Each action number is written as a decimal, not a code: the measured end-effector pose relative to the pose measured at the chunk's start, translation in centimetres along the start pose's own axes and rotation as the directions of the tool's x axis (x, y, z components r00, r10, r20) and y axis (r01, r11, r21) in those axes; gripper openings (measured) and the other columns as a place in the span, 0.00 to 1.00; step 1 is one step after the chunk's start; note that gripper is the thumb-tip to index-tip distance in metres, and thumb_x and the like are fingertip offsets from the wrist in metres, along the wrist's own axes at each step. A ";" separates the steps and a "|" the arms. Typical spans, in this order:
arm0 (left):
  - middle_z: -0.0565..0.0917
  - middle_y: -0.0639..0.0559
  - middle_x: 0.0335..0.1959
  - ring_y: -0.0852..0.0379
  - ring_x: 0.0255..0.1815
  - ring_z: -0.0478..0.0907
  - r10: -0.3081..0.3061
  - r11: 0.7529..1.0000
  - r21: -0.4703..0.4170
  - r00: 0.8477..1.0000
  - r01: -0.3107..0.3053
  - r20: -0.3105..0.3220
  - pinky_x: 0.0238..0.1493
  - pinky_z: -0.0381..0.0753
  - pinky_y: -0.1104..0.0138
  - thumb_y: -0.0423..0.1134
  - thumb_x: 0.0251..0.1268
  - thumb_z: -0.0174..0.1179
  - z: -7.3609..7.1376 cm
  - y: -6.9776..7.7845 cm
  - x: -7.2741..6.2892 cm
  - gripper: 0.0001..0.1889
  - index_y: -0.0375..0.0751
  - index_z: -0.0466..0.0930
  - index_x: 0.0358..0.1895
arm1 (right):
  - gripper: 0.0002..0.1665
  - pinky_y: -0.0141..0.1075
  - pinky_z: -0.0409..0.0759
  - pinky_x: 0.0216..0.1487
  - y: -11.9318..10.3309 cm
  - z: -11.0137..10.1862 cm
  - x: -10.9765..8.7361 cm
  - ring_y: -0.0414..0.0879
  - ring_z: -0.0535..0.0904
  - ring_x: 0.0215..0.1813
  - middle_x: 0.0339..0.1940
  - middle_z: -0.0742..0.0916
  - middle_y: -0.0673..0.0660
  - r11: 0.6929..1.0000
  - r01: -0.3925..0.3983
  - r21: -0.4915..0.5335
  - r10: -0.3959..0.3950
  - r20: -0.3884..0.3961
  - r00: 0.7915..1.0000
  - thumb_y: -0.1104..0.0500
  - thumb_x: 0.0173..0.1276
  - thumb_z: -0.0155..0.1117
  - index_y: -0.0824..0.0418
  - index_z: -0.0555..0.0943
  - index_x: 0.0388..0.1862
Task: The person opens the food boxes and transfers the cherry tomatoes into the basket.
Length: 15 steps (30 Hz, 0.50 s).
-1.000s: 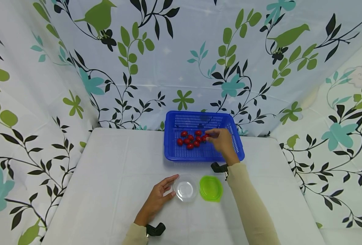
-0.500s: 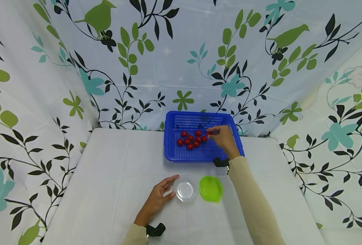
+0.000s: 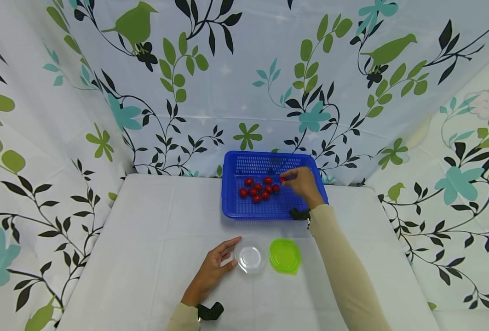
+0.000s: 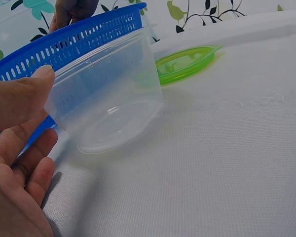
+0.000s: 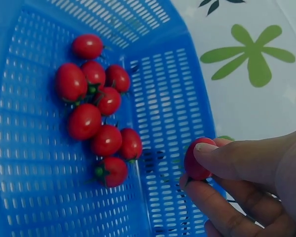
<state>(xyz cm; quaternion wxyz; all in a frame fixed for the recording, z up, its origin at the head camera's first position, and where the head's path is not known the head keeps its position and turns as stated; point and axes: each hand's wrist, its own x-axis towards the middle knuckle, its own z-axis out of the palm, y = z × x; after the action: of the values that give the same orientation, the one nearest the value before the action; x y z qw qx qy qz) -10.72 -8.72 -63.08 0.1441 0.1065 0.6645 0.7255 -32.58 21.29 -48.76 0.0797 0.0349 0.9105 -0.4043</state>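
Note:
My right hand (image 3: 304,185) pinches a red cherry tomato (image 5: 196,160) between thumb and fingers, above the right side of the blue basket (image 3: 248,216). Several more cherry tomatoes (image 5: 85,122), some with green stems, lie clustered on the basket floor, apart from the held one. Close to the front of the table, my left hand (image 3: 213,266) rests against the left side of a clear plastic container (image 4: 118,94). Its thumb is at the rim and its fingers lie relaxed beside the wall. The container stands upright with nothing visible in it.
A bright green lid (image 3: 284,256) lies just right of the clear container, on the white table cover (image 3: 165,220). The basket stands toward the back edge, in front of a leaf-and-bird patterned curtain (image 3: 236,92). More patterned cloth hangs at both sides.
My right hand has lifted a cherry tomato off the right edge of the cluster and moved slightly right with it. The left hand and the container have not moved.

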 end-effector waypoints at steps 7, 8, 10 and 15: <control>0.73 0.53 0.81 0.69 0.80 0.65 -0.007 1.000 -0.004 1.000 0.007 -0.005 0.76 0.64 0.70 0.30 0.76 0.62 0.0 -0.1 0.0 0.31 0.52 0.71 0.78 | 0.15 0.57 0.77 0.72 0.0 -0.3 0.7 0.59 0.87 0.60 0.61 0.90 0.63 1.000 -0.005 -0.013 0.005 0.026 1.000 0.68 0.69 0.74 0.60 0.92 0.53; 0.73 0.53 0.81 0.69 0.80 0.65 -0.007 1.000 -0.005 1.000 0.007 -0.004 0.76 0.64 0.70 0.30 0.76 0.62 0.0 -0.1 0.1 0.31 0.52 0.71 0.78 | 0.15 0.57 0.77 0.72 0.0 -0.4 0.7 0.59 0.87 0.60 0.60 0.90 0.64 1.000 -0.004 -0.013 0.004 0.030 1.000 0.68 0.69 0.74 0.60 0.92 0.53; 0.72 0.53 0.81 0.69 0.80 0.65 -0.007 1.000 -0.007 1.000 0.007 -0.001 0.76 0.64 0.70 0.30 0.77 0.62 0.0 -0.1 0.1 0.31 0.52 0.71 0.79 | 0.15 0.57 0.78 0.72 0.0 -0.4 0.9 0.60 0.87 0.60 0.60 0.90 0.64 1.000 -0.003 -0.014 0.003 0.038 0.999 0.68 0.69 0.74 0.60 0.92 0.53; 0.72 0.50 0.81 0.66 0.80 0.65 0.011 1.000 0.003 1.000 -0.011 0.011 0.76 0.64 0.68 0.30 0.77 0.62 -0.1 -0.1 0.0 0.30 0.49 0.70 0.79 | 0.15 0.58 0.78 0.71 0.3 -0.4 1.4 0.61 0.81 0.67 0.61 0.89 0.63 0.999 -0.004 -0.039 0.005 0.043 0.999 0.68 0.67 0.75 0.60 0.92 0.53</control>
<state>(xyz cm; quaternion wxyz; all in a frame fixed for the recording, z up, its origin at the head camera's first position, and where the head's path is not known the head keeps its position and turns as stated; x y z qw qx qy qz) -10.73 -8.77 -63.14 0.1438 0.1143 0.6642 0.7246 -33.99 21.74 -48.95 0.1009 0.0267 0.9162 -0.3869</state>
